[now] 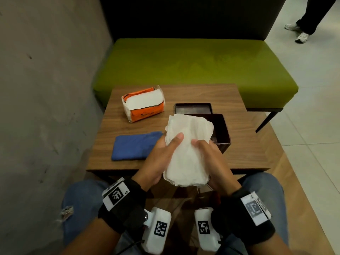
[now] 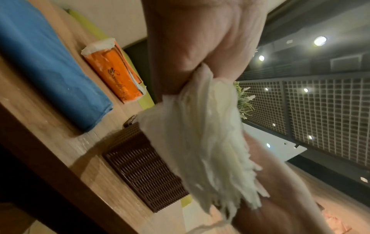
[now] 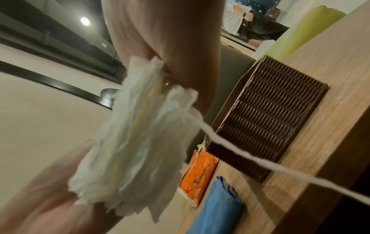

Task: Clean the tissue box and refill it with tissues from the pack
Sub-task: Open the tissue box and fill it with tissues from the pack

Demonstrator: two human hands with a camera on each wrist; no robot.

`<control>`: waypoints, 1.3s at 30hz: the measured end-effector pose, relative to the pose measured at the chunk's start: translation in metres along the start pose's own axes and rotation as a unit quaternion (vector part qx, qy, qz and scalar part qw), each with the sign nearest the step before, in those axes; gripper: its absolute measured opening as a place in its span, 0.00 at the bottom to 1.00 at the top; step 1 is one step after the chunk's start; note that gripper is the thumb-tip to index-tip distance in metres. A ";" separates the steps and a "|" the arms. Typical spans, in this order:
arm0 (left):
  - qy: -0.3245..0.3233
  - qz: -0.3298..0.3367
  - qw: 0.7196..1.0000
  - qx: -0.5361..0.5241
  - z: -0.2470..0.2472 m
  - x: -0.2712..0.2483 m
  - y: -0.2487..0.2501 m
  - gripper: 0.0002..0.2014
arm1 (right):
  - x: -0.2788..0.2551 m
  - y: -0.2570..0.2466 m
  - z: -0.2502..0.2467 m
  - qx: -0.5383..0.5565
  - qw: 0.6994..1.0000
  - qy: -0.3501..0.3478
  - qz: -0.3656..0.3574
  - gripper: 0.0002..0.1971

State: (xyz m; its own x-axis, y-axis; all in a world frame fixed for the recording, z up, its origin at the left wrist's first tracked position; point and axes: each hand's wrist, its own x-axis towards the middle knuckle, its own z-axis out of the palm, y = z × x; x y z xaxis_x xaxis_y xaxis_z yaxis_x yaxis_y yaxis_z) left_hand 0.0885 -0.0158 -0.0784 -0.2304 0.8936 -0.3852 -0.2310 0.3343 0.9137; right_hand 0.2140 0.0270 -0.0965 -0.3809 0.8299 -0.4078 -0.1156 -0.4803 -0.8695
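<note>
Both hands hold a thick white tissue stack [image 1: 187, 150] above the table's near edge. My left hand [image 1: 161, 155] grips its left side, thumb on top. My right hand [image 1: 211, 159] grips the right side. The stack's frayed edges fill the left wrist view [image 2: 206, 150] and the right wrist view [image 3: 136, 134]. The dark brown woven tissue box [image 1: 221, 133] stands open just beyond the stack, also seen from the wrists [image 2: 144, 171] [image 3: 266, 120]. Its lid [image 1: 193, 108] lies behind it. The torn orange tissue pack [image 1: 143, 105] sits at the back left.
A folded blue cloth [image 1: 134, 146] lies on the left of the small wooden table [image 1: 248, 144]. A green bench [image 1: 193, 67] stands behind the table, a grey wall on the left. A person's legs [image 1: 305, 19] show at the far right on the tiled floor.
</note>
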 end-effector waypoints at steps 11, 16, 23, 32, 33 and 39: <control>0.010 0.062 0.997 0.039 0.003 0.003 -0.006 0.22 | 0.002 0.001 0.006 0.080 0.996 0.000 -0.050 0.12; -0.011 0.036 0.997 0.073 0.009 0.003 -0.005 0.24 | 0.006 0.002 0.012 0.044 0.995 0.058 -0.064 0.12; -0.054 -0.015 0.986 -0.160 -0.007 0.000 -0.013 0.28 | 0.012 -0.007 0.002 0.190 0.975 0.077 -0.079 0.21; -0.026 0.024 0.996 -0.078 -0.029 0.009 -0.012 0.22 | 0.010 -0.010 -0.030 0.161 0.986 -0.009 -0.036 0.33; -0.041 0.019 0.997 -0.065 -0.033 0.009 -0.011 0.22 | 0.011 -0.013 -0.034 0.142 0.989 -0.006 -0.029 0.35; -0.072 -0.016 0.997 -0.037 -0.030 0.013 -0.009 0.26 | 0.008 -0.014 -0.025 -0.010 0.999 0.002 -0.044 0.30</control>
State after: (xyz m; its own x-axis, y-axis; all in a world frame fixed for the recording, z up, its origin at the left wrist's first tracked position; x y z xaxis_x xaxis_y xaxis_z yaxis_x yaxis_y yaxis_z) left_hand 0.0595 -0.0164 -0.0950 -0.0859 0.9182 -0.3866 -0.3069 0.3448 0.8871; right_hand 0.2350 0.0479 -0.0945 -0.3673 0.8692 -0.3310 -0.1303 -0.4005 -0.9070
